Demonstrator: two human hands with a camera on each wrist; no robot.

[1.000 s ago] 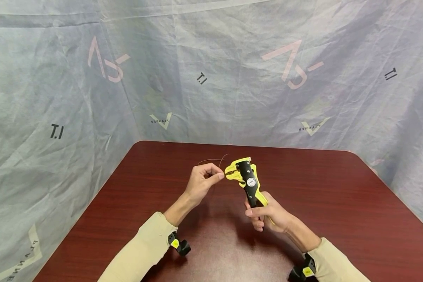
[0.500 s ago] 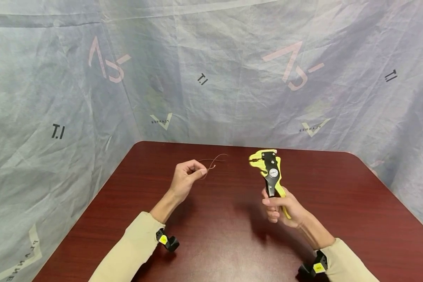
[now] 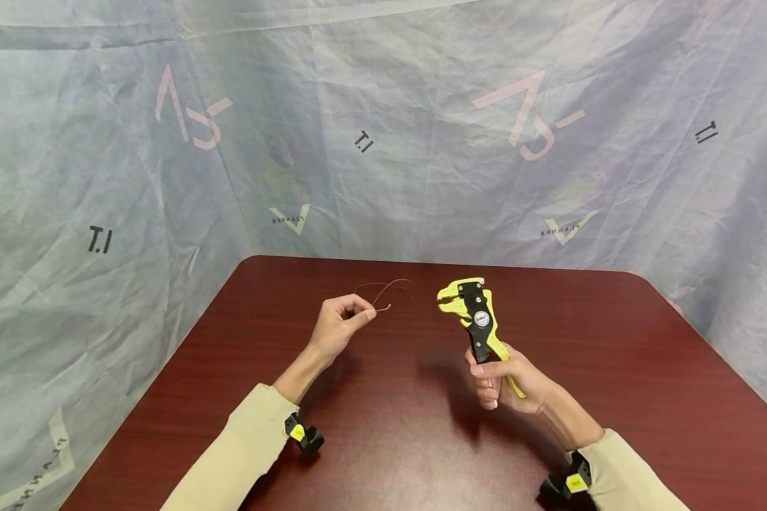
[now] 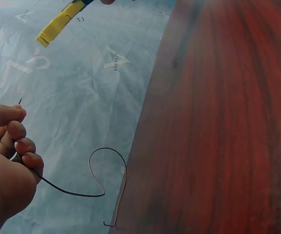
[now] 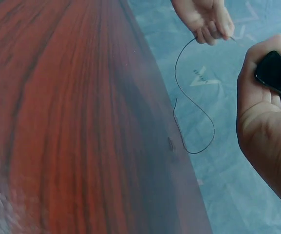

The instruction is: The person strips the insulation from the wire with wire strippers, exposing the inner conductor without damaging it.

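My left hand (image 3: 337, 326) pinches a thin brown wire (image 4: 69, 193) between thumb and fingertips. A short end sticks out past the fingertips, and its tip (image 4: 23, 93) looks lighter in the left wrist view. The rest of the wire curls loosely from the hand. My right hand (image 3: 518, 380) grips a yellow and black wire stripper (image 3: 479, 319) by its handles, with the head up and its mouth facing left toward the wire. The stripper and the wire end stand apart. In the right wrist view, only the stripper's black handle end (image 5: 275, 72) shows.
Both hands are above a dark red wood-grain table (image 3: 383, 440). Grey printed fabric (image 3: 383, 177) hangs behind it and along the left side. Each wrist carries a black camera mount, such as the left mount (image 3: 305, 434).
A second ago the wire end was at the stripper's mouth. The hands then drew apart, the left going left and the right going right. Since then the stripper has come slightly back left.
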